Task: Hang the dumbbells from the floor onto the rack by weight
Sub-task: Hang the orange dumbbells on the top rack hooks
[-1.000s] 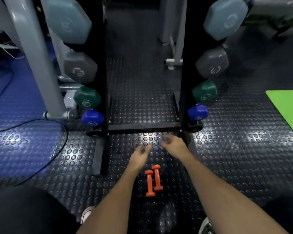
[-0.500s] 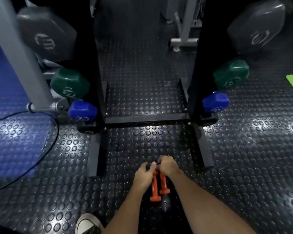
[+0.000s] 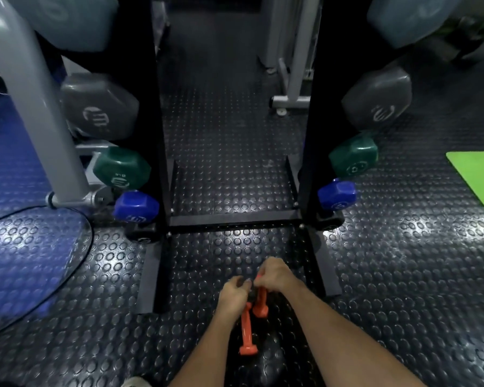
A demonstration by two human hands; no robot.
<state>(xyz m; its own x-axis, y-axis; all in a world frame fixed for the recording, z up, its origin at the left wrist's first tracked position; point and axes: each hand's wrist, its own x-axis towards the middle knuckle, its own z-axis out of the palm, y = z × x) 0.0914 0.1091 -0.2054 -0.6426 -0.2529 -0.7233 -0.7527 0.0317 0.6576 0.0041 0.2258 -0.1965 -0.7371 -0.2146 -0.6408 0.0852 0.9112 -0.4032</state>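
Observation:
Two small orange dumbbells lie low in the head view on the studded floor. My left hand [image 3: 234, 291] grips the far end of the left orange dumbbell [image 3: 246, 335], whose near end rests on the floor. My right hand [image 3: 274, 276] is closed around the right orange dumbbell [image 3: 260, 305], lifting its far end. In front stands the black rack [image 3: 235, 220]. It carries blue [image 3: 136, 206], green [image 3: 120, 170] and grey [image 3: 98, 110] dumbbell heads on the left and blue [image 3: 336, 195], green [image 3: 354, 157] and grey [image 3: 377, 99] ones on the right.
A grey machine post [image 3: 37, 107] rises at the left with a black cable [image 3: 78, 263] looping over the blue floor mat. A bright green mat [image 3: 478, 177] lies at the right edge. My shoe tip [image 3: 134, 382] shows at the bottom.
Both hands came down from near the rack base onto the orange dumbbells and closed on them. The right dumbbell's far end has risen and the pair has spread apart.

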